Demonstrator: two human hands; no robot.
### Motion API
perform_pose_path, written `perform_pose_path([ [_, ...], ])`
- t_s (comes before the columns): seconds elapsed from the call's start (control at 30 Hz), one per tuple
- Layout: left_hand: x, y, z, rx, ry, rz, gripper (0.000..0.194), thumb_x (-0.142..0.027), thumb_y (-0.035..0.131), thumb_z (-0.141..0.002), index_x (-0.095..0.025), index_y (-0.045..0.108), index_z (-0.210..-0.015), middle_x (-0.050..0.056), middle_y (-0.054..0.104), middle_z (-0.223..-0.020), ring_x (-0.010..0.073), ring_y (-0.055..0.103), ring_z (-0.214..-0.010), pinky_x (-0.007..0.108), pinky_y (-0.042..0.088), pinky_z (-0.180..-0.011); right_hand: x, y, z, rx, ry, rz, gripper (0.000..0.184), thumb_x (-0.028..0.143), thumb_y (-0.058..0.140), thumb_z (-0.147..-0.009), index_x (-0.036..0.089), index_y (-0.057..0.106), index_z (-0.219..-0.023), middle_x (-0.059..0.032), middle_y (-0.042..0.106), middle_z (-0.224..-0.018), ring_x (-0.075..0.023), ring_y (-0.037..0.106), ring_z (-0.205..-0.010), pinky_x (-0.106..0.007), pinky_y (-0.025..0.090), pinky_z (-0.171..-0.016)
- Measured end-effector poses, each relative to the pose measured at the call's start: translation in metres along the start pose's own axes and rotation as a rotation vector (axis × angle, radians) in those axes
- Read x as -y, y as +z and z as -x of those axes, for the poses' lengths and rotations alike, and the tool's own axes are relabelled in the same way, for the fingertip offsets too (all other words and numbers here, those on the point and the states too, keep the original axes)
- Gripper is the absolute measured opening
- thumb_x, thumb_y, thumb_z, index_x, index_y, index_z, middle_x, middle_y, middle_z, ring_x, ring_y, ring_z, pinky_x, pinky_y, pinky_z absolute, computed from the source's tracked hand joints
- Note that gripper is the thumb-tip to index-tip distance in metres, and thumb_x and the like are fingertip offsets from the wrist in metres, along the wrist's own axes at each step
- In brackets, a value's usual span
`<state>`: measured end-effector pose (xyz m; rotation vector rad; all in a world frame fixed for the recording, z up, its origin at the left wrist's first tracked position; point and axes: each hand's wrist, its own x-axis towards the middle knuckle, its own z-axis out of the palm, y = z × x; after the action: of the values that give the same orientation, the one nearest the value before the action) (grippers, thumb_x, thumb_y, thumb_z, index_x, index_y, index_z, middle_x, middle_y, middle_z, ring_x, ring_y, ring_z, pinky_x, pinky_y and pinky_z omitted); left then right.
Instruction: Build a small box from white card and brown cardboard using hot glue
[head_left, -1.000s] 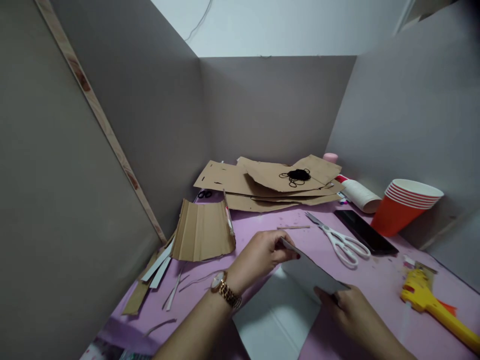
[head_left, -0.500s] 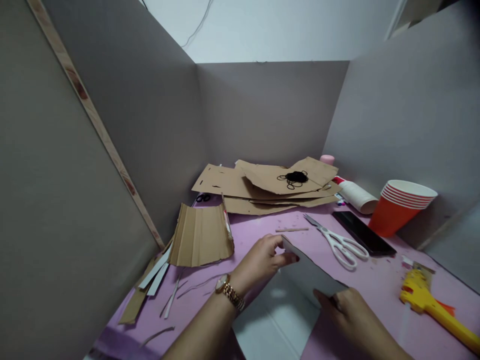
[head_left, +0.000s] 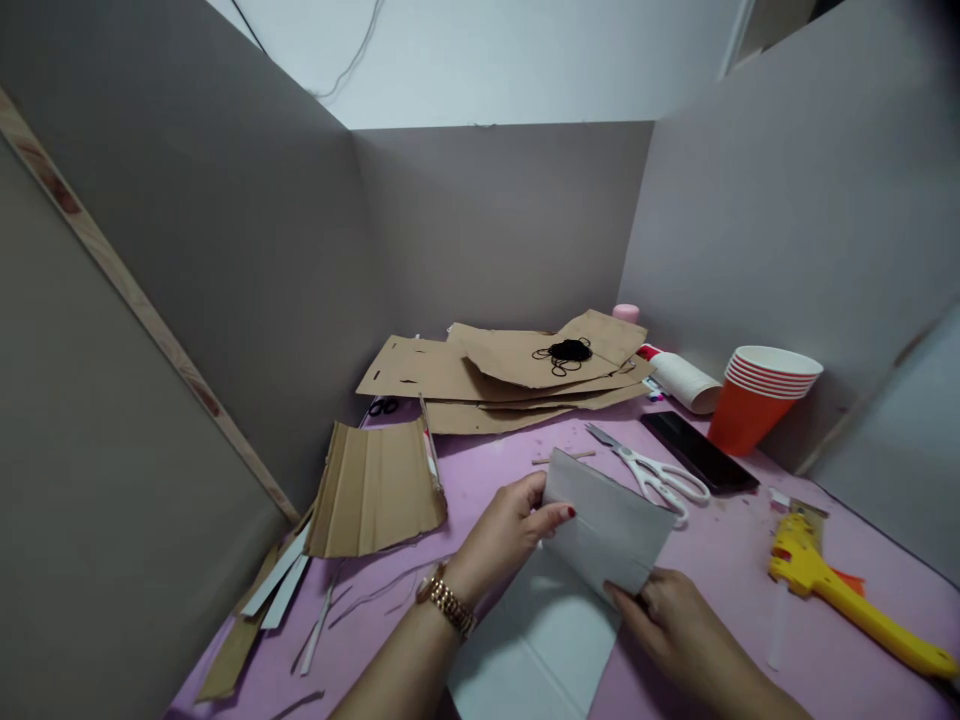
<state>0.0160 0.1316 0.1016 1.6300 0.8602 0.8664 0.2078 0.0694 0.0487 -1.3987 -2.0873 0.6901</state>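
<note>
A white sheet of card [head_left: 536, 640] with faint crease lines lies on the purple tabletop, and its far part stands up as a raised flap. My left hand [head_left: 517, 525], with a gold watch on the wrist, pinches the flap's left edge between thumb and fingers. At the flap's lower right corner my right hand [head_left: 667, 620] grips the card, thumb on the near face and fingers behind. White-handled scissors [head_left: 649, 475] lie just beyond the flap, partly hidden by it.
Brown cardboard sheets [head_left: 420, 370] with black string [head_left: 568, 350] are stacked at the back. A bent cardboard piece [head_left: 379, 490] and cut strips [head_left: 281, 590] lie left. On the right are a phone [head_left: 697, 453], orange paper cups [head_left: 750, 410], a cardboard tube [head_left: 684, 383] and a yellow glue gun [head_left: 840, 590].
The flap has tilted so more of its near face shows. Both hands keep their hold on it. The whole view has shifted slightly, with things on the table now further left.
</note>
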Motion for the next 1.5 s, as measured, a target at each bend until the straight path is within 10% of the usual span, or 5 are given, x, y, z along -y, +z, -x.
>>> perform_pose_path([
  [1.07,0.010,-0.018,0.016,-0.085,-0.117,-0.192,0.041,-0.034,0.065,-0.075,-0.019,0.056,-0.112,0.010,0.060,-0.113,0.0220,0.055,-0.103,0.033,0.045,-0.084,0.006,-0.010,-0.003,0.025,0.074,0.055,0.034,0.034,0.030,-0.094,0.020,0.049,-0.069,-0.0029,0.065,-0.063,-0.0171,0.059,-0.055,-0.025,0.034,-0.051],
  [1.5,0.032,-0.012,0.021,-0.103,-0.410,-0.349,0.014,-0.021,0.053,-0.065,-0.018,0.066,-0.061,-0.001,0.058,-0.057,0.0148,0.049,-0.059,0.025,0.028,-0.054,0.009,-0.009,0.003,-0.027,0.103,-0.009,0.033,0.038,0.034,-0.093,0.022,0.053,-0.072,-0.0025,0.065,-0.066,-0.0198,0.060,-0.059,-0.027,0.038,-0.053],
])
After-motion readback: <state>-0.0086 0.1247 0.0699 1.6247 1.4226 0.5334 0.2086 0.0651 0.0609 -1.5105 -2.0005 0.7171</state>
